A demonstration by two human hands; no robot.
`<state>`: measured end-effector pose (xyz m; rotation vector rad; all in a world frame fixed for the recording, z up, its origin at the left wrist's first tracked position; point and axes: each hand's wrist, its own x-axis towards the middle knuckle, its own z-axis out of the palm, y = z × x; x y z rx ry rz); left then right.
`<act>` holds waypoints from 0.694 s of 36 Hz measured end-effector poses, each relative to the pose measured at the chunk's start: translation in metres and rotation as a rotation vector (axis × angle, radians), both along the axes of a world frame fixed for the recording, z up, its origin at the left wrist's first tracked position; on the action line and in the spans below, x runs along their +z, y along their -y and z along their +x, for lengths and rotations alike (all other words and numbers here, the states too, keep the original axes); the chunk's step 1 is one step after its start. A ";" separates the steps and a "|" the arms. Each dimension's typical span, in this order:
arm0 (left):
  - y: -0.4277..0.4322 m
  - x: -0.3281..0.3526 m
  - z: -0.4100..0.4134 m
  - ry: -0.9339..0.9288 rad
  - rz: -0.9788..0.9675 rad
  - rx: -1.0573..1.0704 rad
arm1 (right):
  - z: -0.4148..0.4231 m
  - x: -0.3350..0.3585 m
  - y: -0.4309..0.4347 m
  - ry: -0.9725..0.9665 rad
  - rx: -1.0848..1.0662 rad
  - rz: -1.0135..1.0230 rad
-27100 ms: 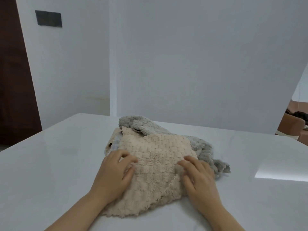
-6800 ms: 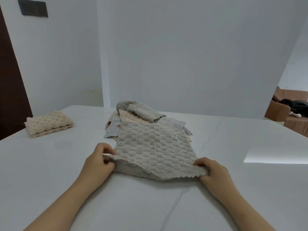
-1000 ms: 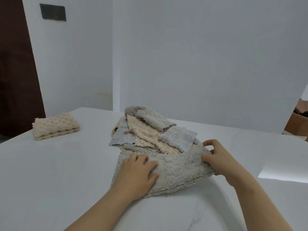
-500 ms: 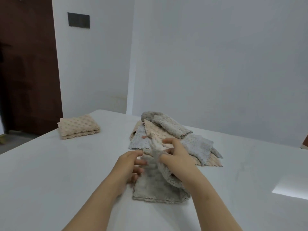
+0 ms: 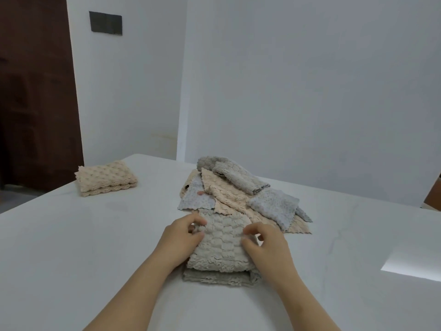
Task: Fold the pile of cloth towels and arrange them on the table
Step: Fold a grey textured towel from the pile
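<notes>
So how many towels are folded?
2: a beige towel at the table's far left; a grey towel in the left hand and right hand, before the loose pile, which may hide more.

The grey towel (image 5: 222, 247), a second ago one wide fold, is now a narrow layered stack at 6 o'clock of the pile (image 5: 238, 194). The right hand (image 5: 267, 247) has laid down the flap it lifted, and the left hand (image 5: 181, 240) has shifted to the stack's 9 o'clock edge.

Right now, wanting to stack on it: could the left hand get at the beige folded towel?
Probably yes: the beige folded towel lies alone at far left, with only bare table between it and the left hand. That hand pinches the grey towel, though, and must let go first.
</notes>
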<state>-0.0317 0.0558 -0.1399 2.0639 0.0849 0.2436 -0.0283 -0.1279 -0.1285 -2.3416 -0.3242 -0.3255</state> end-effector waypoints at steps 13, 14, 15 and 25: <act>0.024 0.001 -0.009 -0.056 0.632 -0.193 | -0.010 -0.010 -0.006 -0.101 0.089 -0.296; 0.025 -0.006 -0.010 -0.109 0.702 -0.196 | -0.011 -0.012 -0.006 -0.149 0.103 -0.338; 0.026 -0.011 -0.011 -0.136 0.736 -0.193 | -0.011 -0.013 -0.006 -0.179 0.105 -0.354; 0.024 -0.013 -0.018 -0.180 0.761 -0.181 | -0.017 -0.017 -0.007 -0.201 0.109 -0.413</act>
